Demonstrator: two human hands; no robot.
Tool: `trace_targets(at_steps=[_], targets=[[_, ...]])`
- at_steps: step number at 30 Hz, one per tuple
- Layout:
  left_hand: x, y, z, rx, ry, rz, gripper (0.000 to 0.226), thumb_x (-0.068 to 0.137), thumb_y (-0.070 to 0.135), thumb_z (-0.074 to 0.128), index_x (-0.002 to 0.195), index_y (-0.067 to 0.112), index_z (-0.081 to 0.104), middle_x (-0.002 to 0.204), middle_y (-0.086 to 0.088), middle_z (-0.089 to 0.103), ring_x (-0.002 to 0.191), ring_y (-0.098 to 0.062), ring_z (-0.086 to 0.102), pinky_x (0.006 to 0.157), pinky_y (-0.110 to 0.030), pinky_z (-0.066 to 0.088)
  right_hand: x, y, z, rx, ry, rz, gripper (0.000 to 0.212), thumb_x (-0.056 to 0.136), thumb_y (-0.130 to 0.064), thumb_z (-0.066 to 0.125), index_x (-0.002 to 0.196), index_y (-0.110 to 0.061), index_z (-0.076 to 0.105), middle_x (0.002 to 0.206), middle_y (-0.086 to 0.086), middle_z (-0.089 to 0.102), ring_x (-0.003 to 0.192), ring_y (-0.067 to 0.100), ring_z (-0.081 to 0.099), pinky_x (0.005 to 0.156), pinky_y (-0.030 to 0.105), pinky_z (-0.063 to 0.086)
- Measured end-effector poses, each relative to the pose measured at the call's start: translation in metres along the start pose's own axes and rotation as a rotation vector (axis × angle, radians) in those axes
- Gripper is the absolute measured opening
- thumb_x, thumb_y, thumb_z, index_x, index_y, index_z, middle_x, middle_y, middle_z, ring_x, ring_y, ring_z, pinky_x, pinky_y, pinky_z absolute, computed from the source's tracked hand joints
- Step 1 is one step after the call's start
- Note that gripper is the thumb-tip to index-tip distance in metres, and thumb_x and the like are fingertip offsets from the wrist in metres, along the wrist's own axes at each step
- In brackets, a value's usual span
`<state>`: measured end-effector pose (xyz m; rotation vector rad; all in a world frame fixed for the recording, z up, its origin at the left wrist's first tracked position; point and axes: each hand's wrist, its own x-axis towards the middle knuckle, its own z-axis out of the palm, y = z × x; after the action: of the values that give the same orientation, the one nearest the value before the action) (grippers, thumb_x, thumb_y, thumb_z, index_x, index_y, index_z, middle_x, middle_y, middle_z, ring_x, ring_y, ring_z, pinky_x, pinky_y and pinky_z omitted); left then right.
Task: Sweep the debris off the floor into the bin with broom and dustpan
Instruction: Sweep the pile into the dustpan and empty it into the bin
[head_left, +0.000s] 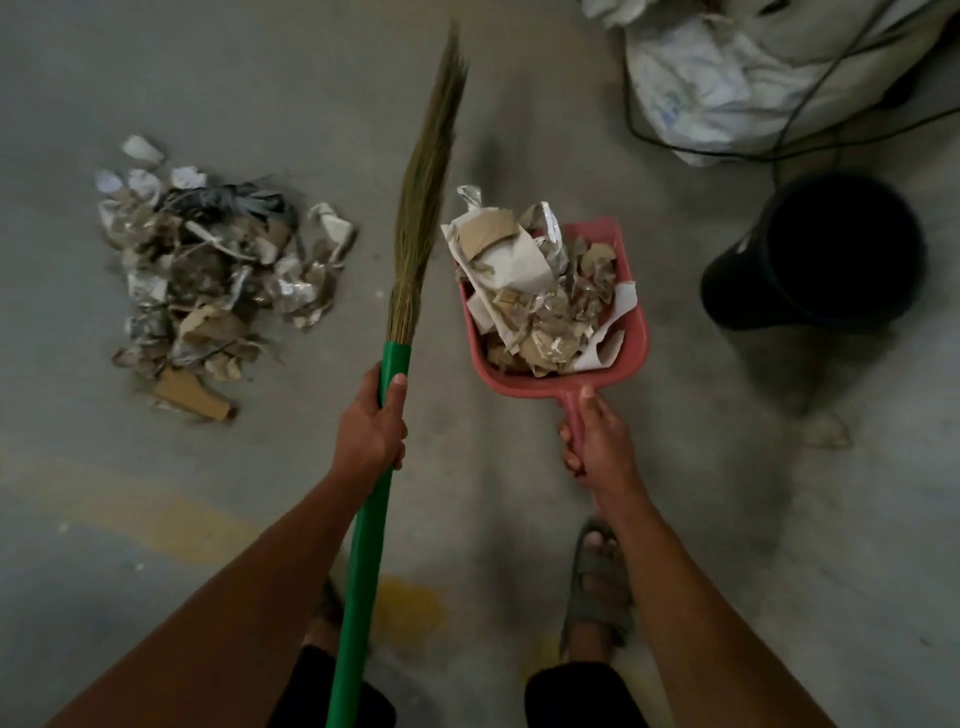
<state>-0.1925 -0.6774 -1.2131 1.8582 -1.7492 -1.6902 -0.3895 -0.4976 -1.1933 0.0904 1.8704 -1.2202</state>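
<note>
My left hand (371, 423) grips the green handle of a grass broom (421, 197), whose bristles point away from me, up the middle of the view. My right hand (595, 436) holds the handle of a red dustpan (631, 332), held level and heaped with torn paper, cardboard and foil scraps (535, 291). A pile of similar debris (208, 275) lies on the concrete floor to the left of the broom. A black round bin (815, 254) stands on the floor to the right of the dustpan, apart from it.
White sacks (727, 78) lie at the top right behind the bin, with black cables (810, 98) trailing across them and the floor. My sandalled foot (597, 582) shows below the right hand. Yellowish stains mark the grey floor at lower left.
</note>
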Motion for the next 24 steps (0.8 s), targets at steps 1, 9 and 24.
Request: trace_targets(at_steps=[1, 9, 24], targets=[[-0.007, 0.01, 0.019, 0.0, -0.018, 0.0, 0.052, 0.108, 0.053, 0.049, 0.156, 0.035, 0.041, 0.077, -0.014, 0.063, 0.052, -0.02, 0.06, 0.044, -0.033, 0.053, 0.004, -0.005, -0.022, 0.014, 0.014, -0.003, 0.041, 0.112, -0.051, 0.044, 0.1, -0.018, 0.064, 0.068, 0.001, 0.056, 0.042, 0.011, 0.038, 0.041, 0.022, 0.027], [-0.043, 0.067, 0.144, 0.051, -0.114, -0.024, 0.056, 0.108, 0.054, 0.047, 0.159, 0.033, 0.038, 0.079, -0.014, 0.064, 0.054, -0.018, 0.059, 0.045, -0.031, 0.053, 0.016, -0.043, -0.165, 0.071, 0.167, -0.016, 0.04, 0.112, -0.05, 0.043, 0.099, -0.019, 0.064, 0.066, -0.001, 0.057, 0.04, 0.01, 0.039, 0.038, 0.019, 0.028], [-0.075, 0.111, 0.254, 0.246, -0.197, -0.05, 0.053, 0.11, 0.049, 0.044, 0.158, 0.027, 0.038, 0.085, -0.018, 0.065, 0.052, -0.02, 0.06, 0.044, -0.03, 0.053, 0.043, -0.101, -0.348, -0.032, 0.413, 0.01, 0.039, 0.11, -0.052, 0.043, 0.102, -0.024, 0.069, 0.075, 0.005, 0.063, 0.042, 0.013, 0.044, 0.04, 0.022, 0.034]])
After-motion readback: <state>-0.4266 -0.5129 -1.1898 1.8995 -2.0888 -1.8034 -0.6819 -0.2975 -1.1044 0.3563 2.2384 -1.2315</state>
